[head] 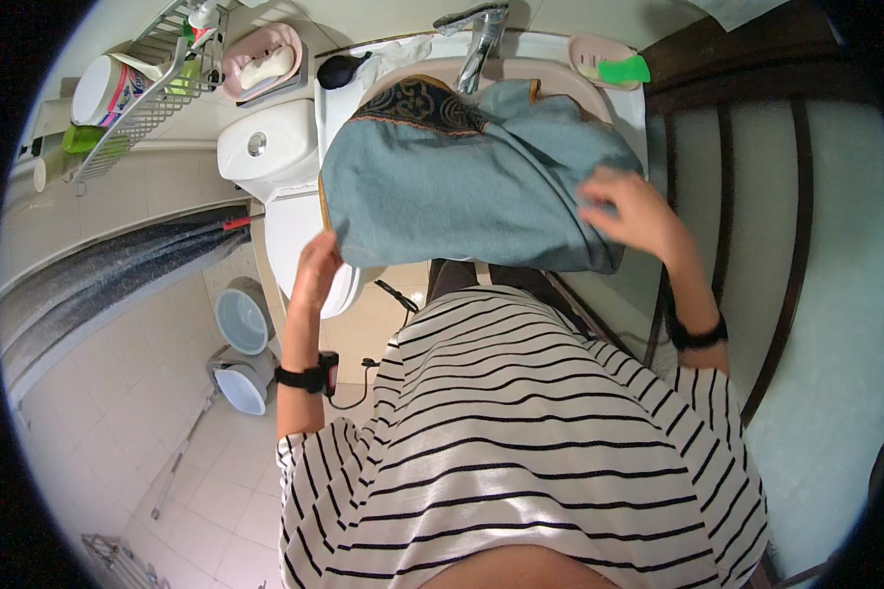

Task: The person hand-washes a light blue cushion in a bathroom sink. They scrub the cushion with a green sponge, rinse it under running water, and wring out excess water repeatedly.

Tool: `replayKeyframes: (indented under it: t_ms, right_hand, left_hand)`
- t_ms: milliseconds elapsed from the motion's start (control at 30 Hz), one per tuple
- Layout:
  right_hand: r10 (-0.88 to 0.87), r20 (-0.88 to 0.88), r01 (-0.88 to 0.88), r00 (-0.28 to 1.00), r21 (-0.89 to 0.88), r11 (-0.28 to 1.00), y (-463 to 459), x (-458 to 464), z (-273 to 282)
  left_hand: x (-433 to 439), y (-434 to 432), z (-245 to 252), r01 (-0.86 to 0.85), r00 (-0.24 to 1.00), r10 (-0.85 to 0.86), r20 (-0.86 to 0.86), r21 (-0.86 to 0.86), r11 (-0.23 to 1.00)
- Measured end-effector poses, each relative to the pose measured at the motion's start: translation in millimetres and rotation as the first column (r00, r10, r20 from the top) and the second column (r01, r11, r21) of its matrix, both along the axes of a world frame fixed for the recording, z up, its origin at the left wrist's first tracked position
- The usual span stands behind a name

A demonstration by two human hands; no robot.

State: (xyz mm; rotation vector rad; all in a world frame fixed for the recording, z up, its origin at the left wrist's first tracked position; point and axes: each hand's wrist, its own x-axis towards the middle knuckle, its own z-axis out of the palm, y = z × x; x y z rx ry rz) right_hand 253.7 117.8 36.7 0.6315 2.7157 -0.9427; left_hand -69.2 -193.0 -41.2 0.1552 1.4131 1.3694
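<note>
A blue-grey cloth [449, 199] with a dark patterned band and orange edging lies spread over the washbasin [534, 71], draping over its front edge. At the cloth's near left corner, my left hand [315, 269] pinches the fabric's edge. My right hand [633, 213], blurred, is over the cloth's right part, thumb and fingers apart with nothing seen between them. Folds run diagonally through the fabric beside that hand. Behind the cloth stands a chrome faucet [482, 48], its spout end close to the patterned band. Most of the basin's bowl is hidden.
A white toilet [269, 151] adjoins the basin on the left. Above it are a wire rack [155, 96] with bottles and a pink soap dish [232, 70]. A green sponge [626, 69] rests at the basin's right corner. Buckets [243, 316] stand lower left; a framed glass door [759, 221] is right.
</note>
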Motion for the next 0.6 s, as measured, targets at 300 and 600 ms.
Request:
replayKeyframes:
  t_ms: [300,600]
  right_hand:
    - [0.131,0.288,-0.247,0.949,0.414,0.876,43,-67,-79]
    - [-0.386,-0.394,0.499,0.834,0.243,0.832,71,5,-41]
  left_hand:
    - [-2,66,26,-0.053,0.960,0.026,-0.279,-0.088,0.995]
    - [-13,42,63,-0.224,0.944,0.230,-0.238,0.054,0.973]
